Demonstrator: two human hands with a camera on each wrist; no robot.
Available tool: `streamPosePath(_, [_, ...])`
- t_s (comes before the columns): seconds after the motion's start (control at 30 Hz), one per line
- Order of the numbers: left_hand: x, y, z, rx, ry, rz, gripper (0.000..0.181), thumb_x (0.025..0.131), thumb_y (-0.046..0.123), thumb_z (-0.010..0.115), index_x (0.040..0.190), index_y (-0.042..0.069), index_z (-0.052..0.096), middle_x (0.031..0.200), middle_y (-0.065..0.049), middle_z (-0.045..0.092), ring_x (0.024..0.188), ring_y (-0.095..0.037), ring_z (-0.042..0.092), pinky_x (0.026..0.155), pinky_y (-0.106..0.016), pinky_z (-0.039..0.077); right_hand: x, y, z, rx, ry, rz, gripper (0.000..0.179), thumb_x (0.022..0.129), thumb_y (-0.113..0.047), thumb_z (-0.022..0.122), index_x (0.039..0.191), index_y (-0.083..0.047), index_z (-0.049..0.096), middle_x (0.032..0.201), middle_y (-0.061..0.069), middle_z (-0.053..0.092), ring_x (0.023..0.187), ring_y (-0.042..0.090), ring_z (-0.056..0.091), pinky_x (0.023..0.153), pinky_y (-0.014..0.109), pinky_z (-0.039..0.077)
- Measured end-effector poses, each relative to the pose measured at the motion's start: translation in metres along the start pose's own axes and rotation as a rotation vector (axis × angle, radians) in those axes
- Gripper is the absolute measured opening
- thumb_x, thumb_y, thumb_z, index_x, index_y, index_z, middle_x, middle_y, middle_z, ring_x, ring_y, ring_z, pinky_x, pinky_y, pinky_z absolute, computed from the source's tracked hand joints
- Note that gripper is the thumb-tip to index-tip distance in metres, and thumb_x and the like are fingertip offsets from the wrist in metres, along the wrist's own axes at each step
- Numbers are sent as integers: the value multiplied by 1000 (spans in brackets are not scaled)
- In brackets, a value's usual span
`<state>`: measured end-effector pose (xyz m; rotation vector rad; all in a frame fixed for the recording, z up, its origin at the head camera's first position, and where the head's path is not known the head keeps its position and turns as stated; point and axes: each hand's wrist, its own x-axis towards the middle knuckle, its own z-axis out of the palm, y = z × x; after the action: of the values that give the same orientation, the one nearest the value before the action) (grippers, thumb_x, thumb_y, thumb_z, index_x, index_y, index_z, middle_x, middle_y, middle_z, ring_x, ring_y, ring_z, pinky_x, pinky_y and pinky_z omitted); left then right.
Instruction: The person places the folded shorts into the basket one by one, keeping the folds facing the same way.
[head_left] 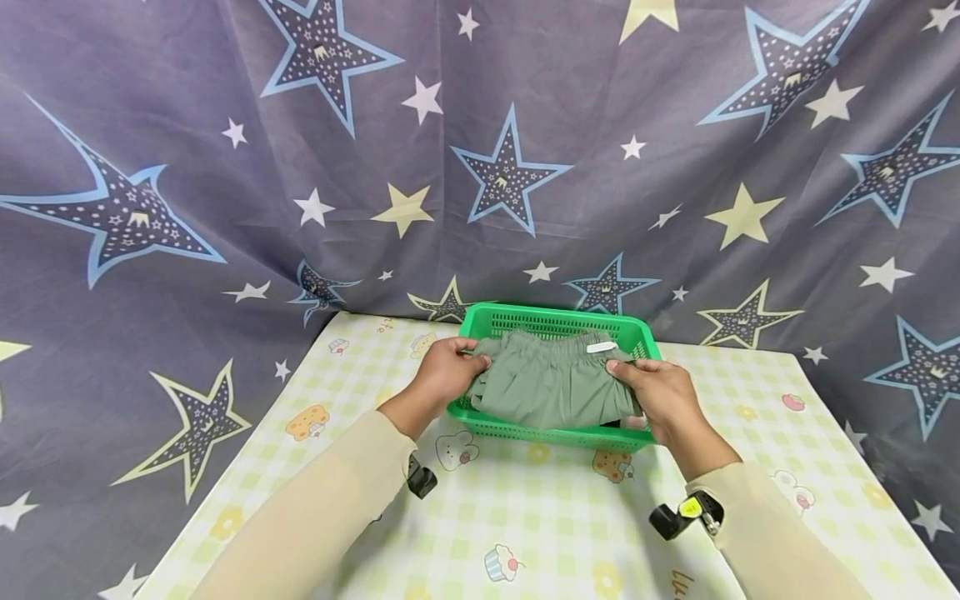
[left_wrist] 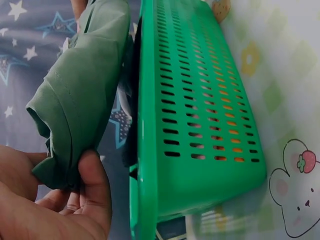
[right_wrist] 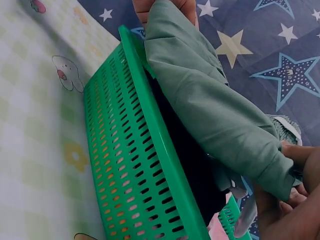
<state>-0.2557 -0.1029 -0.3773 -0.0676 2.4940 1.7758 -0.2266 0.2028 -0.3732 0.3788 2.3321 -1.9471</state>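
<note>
Folded sage-green shorts (head_left: 555,379) with a gathered elastic waistband and a white label are held between both hands, over a green plastic basket (head_left: 517,431). The left hand (head_left: 448,369) pinches their left end, thumb on the near side, as the left wrist view also shows. At the other end the right hand (head_left: 660,392) grips the cloth beside the label, its thumb on top. In the right wrist view the shorts (right_wrist: 210,110) are raised above the basket's rim, and dark cloth (right_wrist: 187,145) lies inside beneath them. The rest of the basket's contents is mostly hidden.
The basket stands on a table (head_left: 480,517) with a checked, cartoon-printed cover. Behind the table hangs a dark star-patterned curtain (head_left: 525,125). Pale pink and orange items show through the basket's slots in the wrist views.
</note>
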Motion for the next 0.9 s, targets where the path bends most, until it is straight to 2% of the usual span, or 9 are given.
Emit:
streamPosePath(0.07, [5,-2,1,-11,6,-18,38,98,15,70,135,5,63,119,-12,68,105,-25,65,78,-36,54,4,0,1,-18,17,0,80,94,-38,76,152,6,42,164,19,24,140,34,41,98,41,52])
streamPosePath(0.23, [18,-6,5,-47,21,-51,37,98,15,70,134,7,64,123,-11,66,80,-18,63,71,-43,55,14,0,5,-43,63,7,83,94,-37,76,155,3,37,161,21,32,145,36,36,112,46,39])
streamPosePath(0.37, [25,-7,8,-20,50,-51,40,99,18,71,137,8,63,125,-10,64,61,-11,52,70,-43,53,21,1,9,-19,96,42,83,93,-39,76,157,-3,38,162,17,33,140,34,43,102,47,49])
streamPosePath(0.47, [29,-8,10,1,70,-43,40,99,19,70,136,8,63,122,-11,66,58,-9,50,63,-35,48,27,4,12,16,127,71,80,92,-38,77,156,-6,42,159,14,37,129,31,51,89,46,55])
streamPosePath(0.57, [30,-10,13,22,77,-39,39,100,21,68,136,8,63,118,-12,68,55,-13,50,59,-35,46,31,7,14,32,157,92,75,92,-35,78,153,-7,46,156,13,42,125,31,53,87,48,56])
streamPosePath(0.67, [32,-12,16,111,80,-19,39,101,26,67,137,10,63,118,-10,69,67,-15,60,66,-37,51,34,11,14,31,160,106,74,93,-34,77,154,-6,45,156,15,39,133,36,49,90,53,55])
streamPosePath(0.73, [33,-13,17,184,75,2,41,102,29,66,138,10,62,121,-9,70,86,-17,66,76,-39,54,34,14,14,4,156,107,74,93,-35,76,153,-5,45,156,17,38,136,39,46,90,54,55])
streamPosePath(0.83, [33,-13,18,258,49,24,46,102,32,65,142,9,59,126,-10,69,104,-23,67,87,-43,54,33,19,14,-59,149,100,66,94,-38,75,147,-6,51,152,18,40,132,39,48,81,52,59])
streamPosePath(0.9, [31,-13,19,296,26,33,49,103,34,63,144,8,56,126,-10,68,103,-23,66,87,-44,53,32,21,14,-104,148,86,61,95,-39,74,141,-5,55,147,18,44,125,36,52,73,48,60])
